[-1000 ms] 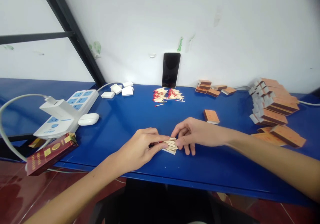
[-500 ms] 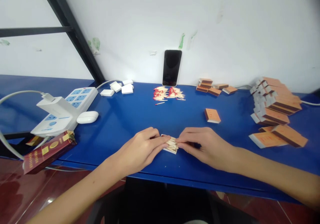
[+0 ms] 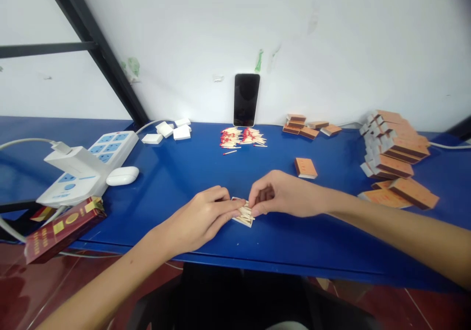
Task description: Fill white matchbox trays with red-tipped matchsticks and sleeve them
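While we are reaching over the one small tray (image 3: pixel 242 223), we are holding the matches (image 3: pixel 246 213) in it between our left hand's (image 3: pixel 198 217) finger and thumb. We are curling our right hand (image 3: pixel 274 195) and touching the other ends, but we cannot tell if it is pinching any. The tray is lying on the blue table (image 3: pixel 172 178) between our two hands. Farther back, we are seeing two match piles (image 3: pixel 230 138), one loose match (image 3: pixel 230 152) and one phone (image 3: pixel 246 100).

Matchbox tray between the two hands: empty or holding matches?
Holding matches: their pale sticks show inside the white tray. Whether it is full, cannot tell; part is covered.
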